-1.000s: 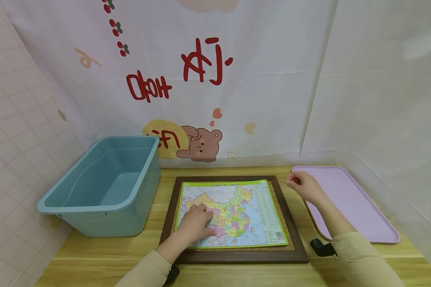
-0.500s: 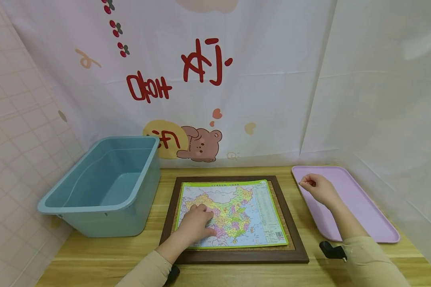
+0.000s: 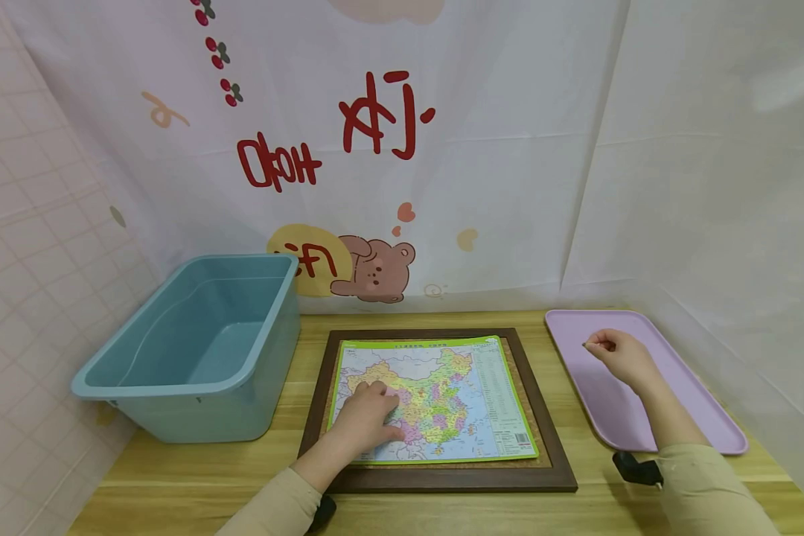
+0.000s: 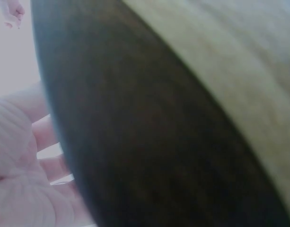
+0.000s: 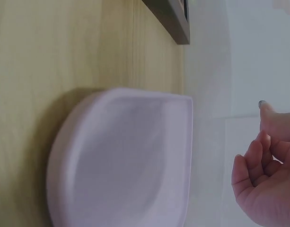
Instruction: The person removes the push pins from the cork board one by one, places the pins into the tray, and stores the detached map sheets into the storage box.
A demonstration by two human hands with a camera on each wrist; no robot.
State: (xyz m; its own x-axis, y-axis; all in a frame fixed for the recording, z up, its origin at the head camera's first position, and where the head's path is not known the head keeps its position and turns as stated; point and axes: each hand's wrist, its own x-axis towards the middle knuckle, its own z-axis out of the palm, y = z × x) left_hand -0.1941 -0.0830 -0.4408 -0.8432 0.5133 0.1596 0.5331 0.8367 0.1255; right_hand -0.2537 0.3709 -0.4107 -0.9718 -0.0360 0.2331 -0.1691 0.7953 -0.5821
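My left hand (image 3: 364, 422) rests on a laminated map (image 3: 435, 365) with a green border, its fingers relaxed over the lower left part. Under the map lies a cork board (image 3: 519, 387) in a dark brown wooden frame (image 3: 543, 417). Above the lilac tray (image 3: 670, 387) on the right, my right hand (image 3: 619, 357) pinches a small dark round thing (image 5: 261, 103) at its fingertips; its kind is too small to make out. In the left wrist view a dark blurred shape (image 4: 145, 118) hides much of the scene, and part of the left palm (image 4: 21, 189) shows beside it.
A deep blue-green plastic tub (image 3: 194, 387) stands at the left of the wooden table (image 3: 174, 484). White printed cloth (image 3: 509, 186) hangs behind the table and along the right side. Black wrist devices (image 3: 636, 469) sit near both sleeves.
My right hand has moved rightward, from beside the board's right edge to over the lilac tray, with the small dark thing at its fingertips. The left hand has stayed on the map.
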